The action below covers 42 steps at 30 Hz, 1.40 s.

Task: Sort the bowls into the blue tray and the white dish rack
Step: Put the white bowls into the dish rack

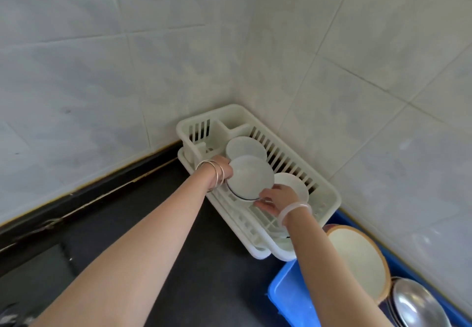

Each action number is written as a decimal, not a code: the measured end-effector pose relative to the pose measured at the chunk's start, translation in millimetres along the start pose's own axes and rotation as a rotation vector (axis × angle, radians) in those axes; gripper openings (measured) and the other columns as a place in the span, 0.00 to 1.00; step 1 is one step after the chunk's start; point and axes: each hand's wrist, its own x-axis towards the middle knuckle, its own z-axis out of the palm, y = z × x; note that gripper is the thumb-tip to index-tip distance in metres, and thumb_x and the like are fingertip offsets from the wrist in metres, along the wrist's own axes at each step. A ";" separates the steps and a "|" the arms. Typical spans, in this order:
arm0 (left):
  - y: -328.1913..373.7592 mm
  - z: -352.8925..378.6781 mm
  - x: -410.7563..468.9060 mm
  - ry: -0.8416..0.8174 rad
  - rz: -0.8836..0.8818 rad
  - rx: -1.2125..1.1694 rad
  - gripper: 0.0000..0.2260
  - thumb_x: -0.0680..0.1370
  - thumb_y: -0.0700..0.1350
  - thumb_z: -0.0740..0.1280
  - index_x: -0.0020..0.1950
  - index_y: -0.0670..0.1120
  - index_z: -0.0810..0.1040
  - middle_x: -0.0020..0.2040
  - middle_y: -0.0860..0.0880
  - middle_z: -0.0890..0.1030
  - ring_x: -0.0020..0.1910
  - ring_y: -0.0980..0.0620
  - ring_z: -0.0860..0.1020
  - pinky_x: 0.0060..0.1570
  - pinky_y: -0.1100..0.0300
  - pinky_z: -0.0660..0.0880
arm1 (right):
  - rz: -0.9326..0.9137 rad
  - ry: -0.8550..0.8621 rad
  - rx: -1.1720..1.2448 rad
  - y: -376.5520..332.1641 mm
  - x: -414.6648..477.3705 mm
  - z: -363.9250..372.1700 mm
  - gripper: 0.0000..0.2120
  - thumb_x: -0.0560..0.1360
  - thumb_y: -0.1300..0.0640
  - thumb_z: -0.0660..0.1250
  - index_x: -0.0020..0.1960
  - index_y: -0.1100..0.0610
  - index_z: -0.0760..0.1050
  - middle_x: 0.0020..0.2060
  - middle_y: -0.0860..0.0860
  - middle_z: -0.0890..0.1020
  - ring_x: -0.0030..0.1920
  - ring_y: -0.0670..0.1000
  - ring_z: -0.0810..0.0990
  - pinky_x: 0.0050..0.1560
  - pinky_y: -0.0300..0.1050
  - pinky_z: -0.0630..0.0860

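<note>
Both hands hold one white bowl (249,177) over the white rack (329,194), a little right of the frame's centre. The left hand (221,169) grips the bowl's left edge; thin metal bangles (213,173) sit on that wrist. The right hand (274,199) pinches the lower rim, where a dark line runs around the bowl, and a pale bracelet (293,211) is on its wrist.

The bowl is tilted, its outside turned toward the camera. Two more white bowls stand in the rack — one (245,146) just behind the held bowl, one (293,186) to its right, partly hidden by the right hand.

The rack sits in the corner of the tiled walls (102,58), on a dark counter (127,224). In the lower right of the frame is the blue tray (291,293), touching the rack's near end. It holds a large pale dish with a brown rim (357,260) and metal bowls (416,303).
</note>
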 end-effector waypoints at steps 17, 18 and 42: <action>7.6 11.9 34.7 -0.184 -0.039 0.840 0.04 0.76 0.37 0.60 0.41 0.41 0.72 0.38 0.45 0.75 0.41 0.47 0.76 0.45 0.56 0.72 | 0.073 0.028 -0.119 35.8 31.3 -3.6 0.10 0.73 0.65 0.67 0.53 0.57 0.75 0.41 0.58 0.83 0.38 0.53 0.82 0.43 0.46 0.82; 8.4 11.4 36.2 -0.193 -0.033 0.885 0.05 0.76 0.38 0.60 0.40 0.41 0.72 0.38 0.45 0.75 0.42 0.46 0.77 0.46 0.56 0.73 | 0.069 0.034 -0.107 36.3 32.8 -3.6 0.09 0.73 0.65 0.67 0.52 0.57 0.76 0.40 0.58 0.82 0.38 0.54 0.82 0.44 0.47 0.82; 1.3 14.2 29.1 -0.115 0.105 0.515 0.18 0.77 0.40 0.59 0.67 0.41 0.69 0.62 0.39 0.76 0.58 0.43 0.75 0.60 0.52 0.73 | 0.002 -0.003 -0.112 37.8 14.1 -2.4 0.12 0.78 0.53 0.62 0.61 0.47 0.70 0.53 0.49 0.76 0.50 0.50 0.79 0.51 0.46 0.77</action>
